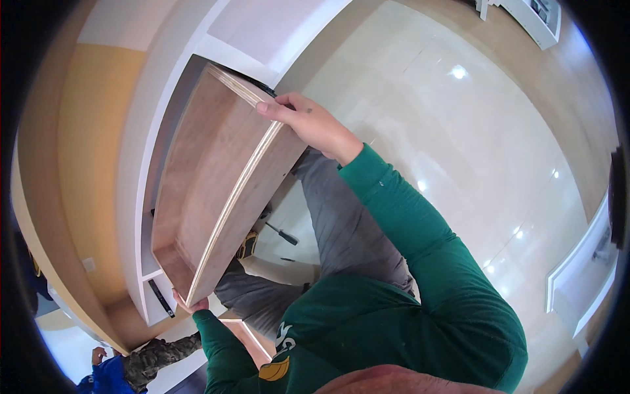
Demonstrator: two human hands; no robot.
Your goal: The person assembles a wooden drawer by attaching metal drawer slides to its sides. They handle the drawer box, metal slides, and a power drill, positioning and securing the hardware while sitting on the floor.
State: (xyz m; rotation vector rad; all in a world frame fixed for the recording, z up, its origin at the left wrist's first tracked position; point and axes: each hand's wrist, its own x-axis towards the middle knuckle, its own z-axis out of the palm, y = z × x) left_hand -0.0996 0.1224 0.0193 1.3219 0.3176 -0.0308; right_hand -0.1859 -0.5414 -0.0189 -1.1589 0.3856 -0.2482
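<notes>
Right hand (pixel 310 123), thumb hooked over, and left hand (pixel 191 304), fingers curled at one corner, grip a wooden drawer (pixel 254 189) partway inside the white cabinet (pixel 233 54), seemingly being fitted, so the next push likely needs level ends.

I see the person's right arm (pixel 423 220) stretched forward and across to the left, the right hand (pixel 307 122) clamped, thumb facing curled fingers. The left arm (pixel 222 348) sits lower, left hand (pixel 191 303) gripping, partly hidden.
</notes>
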